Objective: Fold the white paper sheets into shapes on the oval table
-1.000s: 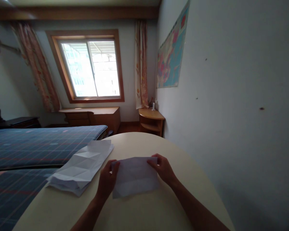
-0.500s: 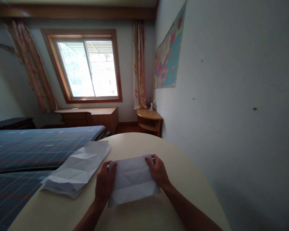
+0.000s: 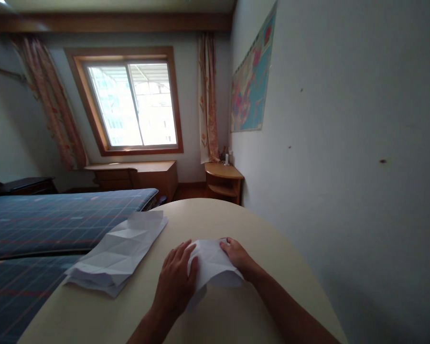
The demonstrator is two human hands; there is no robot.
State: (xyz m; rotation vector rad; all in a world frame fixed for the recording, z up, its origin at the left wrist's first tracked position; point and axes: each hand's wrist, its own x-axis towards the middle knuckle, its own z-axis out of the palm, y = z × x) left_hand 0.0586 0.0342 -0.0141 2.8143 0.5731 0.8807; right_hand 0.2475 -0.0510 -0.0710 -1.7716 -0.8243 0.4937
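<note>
A creased sheet of white paper (image 3: 212,262) is between my two hands just over the table, its near edge arched up. My right hand (image 3: 238,258) pinches the paper's right edge, thumb on top. Against the left side rests my left hand (image 3: 177,274), fingers stretched out and thumb apart over the sheet; it hides that edge. To the left, a stack of folded, creased white papers (image 3: 118,248) lies at the table's rim.
The round cream table (image 3: 283,286) carries the papers. A bed with a blue plaid mattress (image 3: 75,215) adjoins its left side. A white wall (image 3: 344,215) stands close on the right. Beyond are a low wooden desk (image 3: 154,167) and a corner shelf (image 3: 224,171).
My left hand has slid right and loosened from its grip, fingers now extended. The paper has shifted right and bowed upward. My right hand still pinches its edge, slightly lower.
</note>
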